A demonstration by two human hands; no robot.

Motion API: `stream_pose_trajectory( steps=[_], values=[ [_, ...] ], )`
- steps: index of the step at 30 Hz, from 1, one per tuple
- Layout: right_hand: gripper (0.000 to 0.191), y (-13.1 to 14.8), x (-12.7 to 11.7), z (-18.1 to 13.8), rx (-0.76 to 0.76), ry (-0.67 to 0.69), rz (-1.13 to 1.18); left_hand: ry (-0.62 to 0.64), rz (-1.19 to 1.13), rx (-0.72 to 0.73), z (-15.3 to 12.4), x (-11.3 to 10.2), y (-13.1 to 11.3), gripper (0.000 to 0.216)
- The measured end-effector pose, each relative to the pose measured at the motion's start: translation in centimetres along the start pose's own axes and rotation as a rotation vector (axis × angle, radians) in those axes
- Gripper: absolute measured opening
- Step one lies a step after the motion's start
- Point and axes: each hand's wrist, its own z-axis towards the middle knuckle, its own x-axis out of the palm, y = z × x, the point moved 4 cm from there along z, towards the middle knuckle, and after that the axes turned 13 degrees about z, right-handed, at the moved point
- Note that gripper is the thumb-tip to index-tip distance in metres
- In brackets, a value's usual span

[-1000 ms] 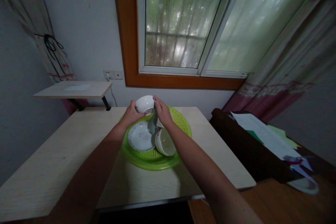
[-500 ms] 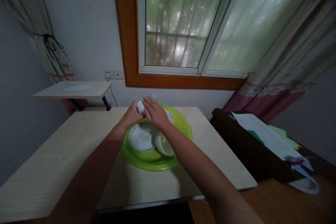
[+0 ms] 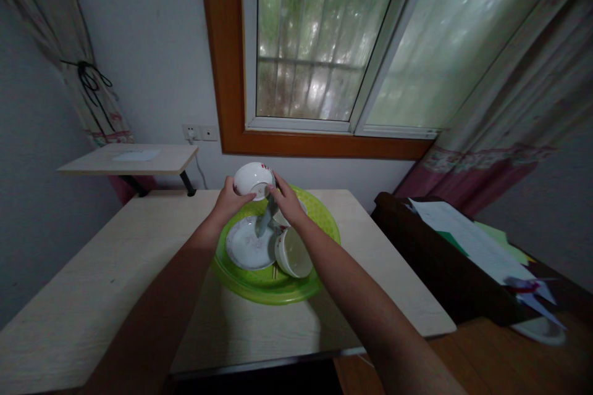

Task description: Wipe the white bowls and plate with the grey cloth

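A white bowl (image 3: 253, 179) with red marks near its rim is held up above a green basket (image 3: 273, 294), its base turned towards me. My left hand (image 3: 228, 199) grips the bowl at its left side, thumb along the near face. At the bowl's right side, my right hand (image 3: 286, 199) is closed on a thin grey-blue cloth (image 3: 265, 220) that hangs down over a plate. In the basket lie the white patterned plate (image 3: 248, 247), a tilted bowl (image 3: 294, 253) and another bowl (image 3: 282, 217), partly hidden by my right hand. Tips of chopsticks (image 3: 275, 271) show between plate and bowl.
The basket rests on a pale wooden table (image 3: 139, 259). At the back left stands a raised shelf (image 3: 125, 160) on black legs, with a paper on it. Wall sockets and a window lie behind. To the right, a dark brown piece of furniture (image 3: 417, 253) carries papers.
The bowl has turned so its base and outside show. My right hand has shifted to the right, off its front, and the cloth now hangs in view below it.
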Motion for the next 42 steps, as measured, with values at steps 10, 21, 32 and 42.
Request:
stream_pose_trajectory(
  steps=[10,21,32,42],
  values=[
    [0.067,-0.9,0.0,0.0,0.082,-0.079,0.116,0.118,-0.222,-0.047,0.1,0.8,0.7,0.060],
    [0.067,-1.1,-0.9,0.3,0.088,-0.043,0.078,0.180,-0.275,0.004,0.3,1.7,0.8,0.068],
    [0.054,0.8,-0.4,-0.1,-0.132,0.067,-0.193,0.120,0.012,-0.008,0.2,0.9,0.8,0.060],
    [0.051,4.4,2.5,-1.3,-0.380,0.333,-0.438,0.110,0.074,0.045,0.0,0.9,0.5,0.050]
  ],
)
